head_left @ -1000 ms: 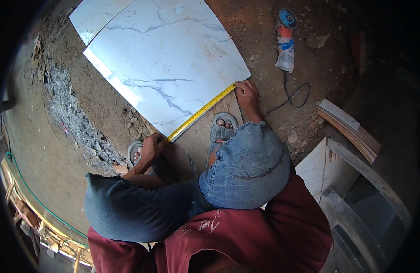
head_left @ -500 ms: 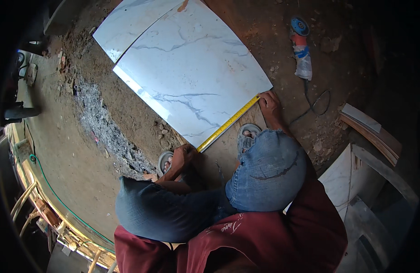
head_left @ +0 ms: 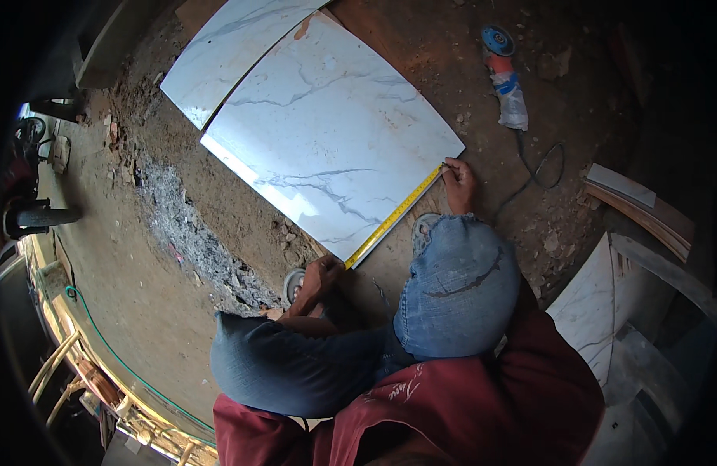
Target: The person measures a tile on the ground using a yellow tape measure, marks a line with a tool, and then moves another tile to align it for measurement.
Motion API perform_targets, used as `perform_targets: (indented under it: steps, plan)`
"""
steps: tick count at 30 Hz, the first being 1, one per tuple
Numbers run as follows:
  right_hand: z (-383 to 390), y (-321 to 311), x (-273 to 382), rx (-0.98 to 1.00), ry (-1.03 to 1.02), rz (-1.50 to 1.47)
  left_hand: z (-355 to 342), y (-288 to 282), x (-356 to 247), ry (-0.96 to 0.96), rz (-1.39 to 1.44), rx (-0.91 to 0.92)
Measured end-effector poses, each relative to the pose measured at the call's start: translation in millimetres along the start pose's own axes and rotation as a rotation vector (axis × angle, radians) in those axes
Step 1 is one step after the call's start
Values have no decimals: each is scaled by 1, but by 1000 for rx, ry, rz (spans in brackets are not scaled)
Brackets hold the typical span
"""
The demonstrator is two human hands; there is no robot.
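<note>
A large white marble-patterned tile (head_left: 335, 140) with grey veins lies on the ground ahead of me. Along its near right edge runs a yellow tape measure (head_left: 395, 217), stretched from corner to corner. My left hand (head_left: 321, 281) is closed at the tape's near end, by the tile's nearest corner; the tape's case is not visible. At the right corner, my right hand (head_left: 459, 185) pinches the tape's other end between thumb and fingers. A second marble-patterned tile (head_left: 230, 50) lies alongside the first at the far left, with a narrow gap between them.
An angle grinder (head_left: 504, 70) with a blue disc rests on the dirt at the far right, its cord trailing toward me. Stacked tile pieces (head_left: 638, 206) and a large marble-patterned slab (head_left: 587, 311) are on the right. Grey rubble (head_left: 191, 229) lies left; a green hose (head_left: 114, 353) runs beyond it.
The whole view has shifted slightly. My right hand has changed its grip at the tape's end, its fingers now drawn into a pinch. The tape still lies along the same edge.
</note>
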State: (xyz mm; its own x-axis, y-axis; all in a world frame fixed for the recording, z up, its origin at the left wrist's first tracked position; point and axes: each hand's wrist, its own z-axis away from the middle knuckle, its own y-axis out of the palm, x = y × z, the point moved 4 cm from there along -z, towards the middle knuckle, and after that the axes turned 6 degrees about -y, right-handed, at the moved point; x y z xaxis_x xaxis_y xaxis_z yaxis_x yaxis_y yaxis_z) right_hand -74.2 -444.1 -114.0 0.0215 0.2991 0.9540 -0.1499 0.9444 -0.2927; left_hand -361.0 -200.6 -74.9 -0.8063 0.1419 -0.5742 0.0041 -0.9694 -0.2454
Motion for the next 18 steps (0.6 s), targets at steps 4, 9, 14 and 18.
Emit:
perform_targets:
  steps: [4, 9, 14, 18]
  plan:
    - [-4, 0, 1, 19, 79, -64, -3, 0, 9, -3, -14, -14]
    - [-5, -3, 16, 89, 58, 20, -1, 0, 7, -3, -32, -27]
    - [-10, -9, 11, 149, -183, 204, -6, 6, 12, 40, -66, -36]
    - [-11, -5, 25, 209, -427, 366, -7, 4, 14, 23, -52, -35]
